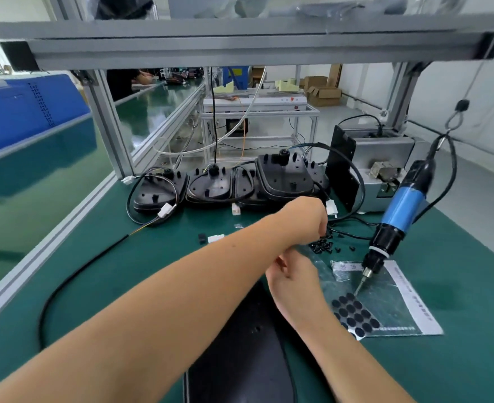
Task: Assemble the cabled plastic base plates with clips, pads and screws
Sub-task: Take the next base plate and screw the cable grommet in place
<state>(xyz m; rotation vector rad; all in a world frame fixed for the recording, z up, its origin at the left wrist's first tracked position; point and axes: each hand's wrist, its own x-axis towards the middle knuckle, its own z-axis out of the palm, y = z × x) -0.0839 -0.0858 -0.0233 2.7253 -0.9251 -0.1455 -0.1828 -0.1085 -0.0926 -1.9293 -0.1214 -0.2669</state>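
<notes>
Here the left hand (307,219) reaches over the pile of small black plastic clips (323,245) on the green surface (152,257), fingers curled down; whether they pinch one cannot be told. The right hand (292,274) lies loosely curled just beneath it, with nothing visibly held. The clips look light, stiff and best pinched singly by their sides.

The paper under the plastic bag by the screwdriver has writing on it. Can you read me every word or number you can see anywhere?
Nothing can be read for sure.
Bag label: a few large printed characters, too blurred to read.
Paper sheet: small print lines along its right edge, too small to read.
White machine far back: red marks, no letters I can make out.
Blue screwdriver, base plates: no writing visible.
</notes>
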